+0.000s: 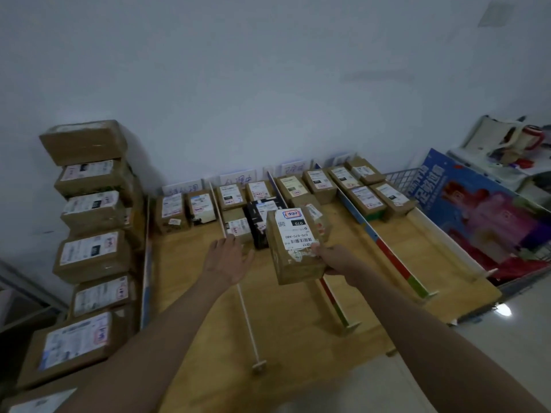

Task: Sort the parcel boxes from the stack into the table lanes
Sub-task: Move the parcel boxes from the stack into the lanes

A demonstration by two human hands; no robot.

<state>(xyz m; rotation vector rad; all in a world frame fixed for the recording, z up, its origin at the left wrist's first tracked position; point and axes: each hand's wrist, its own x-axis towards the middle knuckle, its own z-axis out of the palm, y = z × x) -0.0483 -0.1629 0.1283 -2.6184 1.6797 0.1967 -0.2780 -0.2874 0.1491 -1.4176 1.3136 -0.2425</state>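
Step in hand: placement of one parcel. The right hand (329, 257) grips a brown parcel box (293, 245) by its near right corner, thumb on the white label, and holds it in the air above the middle of the desk (298, 317), label up. The left hand (228, 259) is spread wide and holds nothing; it hovers over the thin white divider (243, 302) between the two leftmost lanes.

Judgement: the box is on its way to a lane and not yet set down. It hangs over the coloured divider (332, 299), so which lane is meant cannot be told. The next move calls for reading the label against the lane signs (237, 179) at the wall, then lowering the box into free desk in front of the parcels already lying there.

Surroundings: a tall stack of boxes (89, 234) stands at the left, well apart from the carried box. A black parcel (259, 222) and brown ones lie just beyond it; they limit how far back it can go. A blue printed board (483, 210) leans at the right.
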